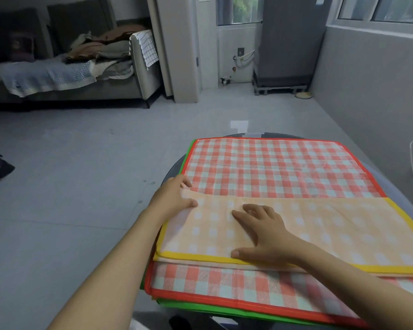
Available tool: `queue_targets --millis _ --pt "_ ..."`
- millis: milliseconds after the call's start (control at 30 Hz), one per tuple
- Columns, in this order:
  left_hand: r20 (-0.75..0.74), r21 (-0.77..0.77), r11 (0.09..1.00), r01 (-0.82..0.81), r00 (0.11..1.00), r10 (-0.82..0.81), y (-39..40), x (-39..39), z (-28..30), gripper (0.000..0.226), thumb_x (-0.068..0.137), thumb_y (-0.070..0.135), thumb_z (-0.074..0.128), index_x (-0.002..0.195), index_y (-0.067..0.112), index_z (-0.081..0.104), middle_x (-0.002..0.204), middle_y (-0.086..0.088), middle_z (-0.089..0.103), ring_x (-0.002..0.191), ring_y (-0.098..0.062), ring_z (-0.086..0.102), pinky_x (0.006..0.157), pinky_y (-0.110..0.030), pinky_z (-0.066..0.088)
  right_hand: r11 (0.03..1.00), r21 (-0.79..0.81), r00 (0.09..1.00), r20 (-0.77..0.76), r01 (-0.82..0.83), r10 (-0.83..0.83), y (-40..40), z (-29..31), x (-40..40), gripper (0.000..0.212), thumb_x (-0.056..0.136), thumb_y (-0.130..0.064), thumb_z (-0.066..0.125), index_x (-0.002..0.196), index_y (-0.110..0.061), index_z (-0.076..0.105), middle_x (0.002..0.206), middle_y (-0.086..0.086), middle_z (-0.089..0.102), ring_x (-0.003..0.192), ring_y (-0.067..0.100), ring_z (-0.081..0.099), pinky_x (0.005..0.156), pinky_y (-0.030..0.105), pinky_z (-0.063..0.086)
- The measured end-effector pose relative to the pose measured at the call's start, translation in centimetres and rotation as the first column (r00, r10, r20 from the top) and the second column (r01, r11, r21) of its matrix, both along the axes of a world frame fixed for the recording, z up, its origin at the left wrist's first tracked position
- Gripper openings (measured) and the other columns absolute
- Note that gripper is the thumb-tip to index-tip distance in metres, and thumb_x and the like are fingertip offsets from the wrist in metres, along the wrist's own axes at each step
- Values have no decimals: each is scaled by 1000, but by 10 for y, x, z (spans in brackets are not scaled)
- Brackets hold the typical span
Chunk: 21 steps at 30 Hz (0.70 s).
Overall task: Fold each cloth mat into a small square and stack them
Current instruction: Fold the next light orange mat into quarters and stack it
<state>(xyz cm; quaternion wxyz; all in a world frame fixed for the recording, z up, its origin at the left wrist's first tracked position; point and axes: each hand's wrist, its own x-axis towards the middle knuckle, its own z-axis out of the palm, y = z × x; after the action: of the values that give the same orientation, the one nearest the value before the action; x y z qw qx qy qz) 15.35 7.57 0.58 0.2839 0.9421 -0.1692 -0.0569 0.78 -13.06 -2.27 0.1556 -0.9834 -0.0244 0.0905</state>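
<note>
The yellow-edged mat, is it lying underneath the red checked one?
No, the yellow-edged mat lies folded on top of the red checked mat.

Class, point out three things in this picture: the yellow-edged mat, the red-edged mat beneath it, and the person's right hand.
yellow-edged mat (pixel 332 232): head view, on its pale checked top face.
red-edged mat (pixel 272 167): head view, on its uncovered far half.
right hand (pixel 264 231): head view, on the back of the hand.
</note>
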Motion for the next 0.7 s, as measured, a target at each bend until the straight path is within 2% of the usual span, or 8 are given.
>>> queue_targets --millis 133,200,300,333,433,533,633,700 --pt "-228 -243 957 -161 968 105 3 -5 16 49 77 18 77 116 21 47 108 3 52 94 -17 57 63 -24 48 1000 1 1000 -15 10 -10 2 2 -1 90 73 -72 53 146 -40 11 155 -10 5 141 23 2 115 44 10" --pt "-364 -327 914 -240 924 113 7 -3 23 45 76 15 77 114 14 52 105 -3 61 88 -21 63 62 -28 51 1000 -6 1000 -21 8 -8 3 4 -1 90 73 -72 53 146 -39 11 155 -9 5 141 24 2 115 45 10" --pt "-468 -455 840 -296 882 56 12 1 31 35 76 10 76 108 3 62 91 -10 70 70 -20 67 59 -27 54 1000 -20 999 -36 7 -8 4 7 0 90 74 -72 53 146 -38 10 156 -8 5 141 25 3 115 46 9" --pt "-491 -496 811 -310 871 33 10 1 35 34 77 10 75 107 2 64 87 -10 71 67 -19 67 61 -28 56 1000 -25 999 -40 10 -11 4 7 -1 91 74 -72 53 146 -38 10 156 -8 4 142 25 3 115 46 9" --pt "-546 -586 733 -345 837 -43 -4 -2 46 28 77 12 73 102 0 65 83 -11 71 68 -21 67 82 -39 54 1000 -24 999 -30 12 -13 4 9 -4 91 75 -72 52 147 -37 8 156 -8 3 142 24 2 116 44 7" --pt "-562 -662 661 -354 818 -125 -27 -8 60 13 82 14 69 87 3 65 66 -5 71 58 -15 66 75 -32 54 999 34 1000 -20 -2 3 0 11 -8 92 76 -70 53 148 -31 12 157 -6 6 143 22 3 116 41 7" --pt "-554 -727 589 -354 808 -199 -56 -23 72 12 84 15 66 83 4 64 62 -3 69 54 -12 66 59 -24 56 960 271 998 4 62 -66 -11 20 -14 83 76 -68 54 143 -24 33 150 -6 32 137 15 29 113 35 24" --pt "-527 -757 565 -327 817 -234 -78 -35 76 11 84 15 67 84 4 64 63 -2 68 53 -11 66 51 -19 52 834 519 974 8 188 -224 -21 31 -22 56 84 -51 58 132 -23 49 131 -10 53 116 6 51 99 25 39"
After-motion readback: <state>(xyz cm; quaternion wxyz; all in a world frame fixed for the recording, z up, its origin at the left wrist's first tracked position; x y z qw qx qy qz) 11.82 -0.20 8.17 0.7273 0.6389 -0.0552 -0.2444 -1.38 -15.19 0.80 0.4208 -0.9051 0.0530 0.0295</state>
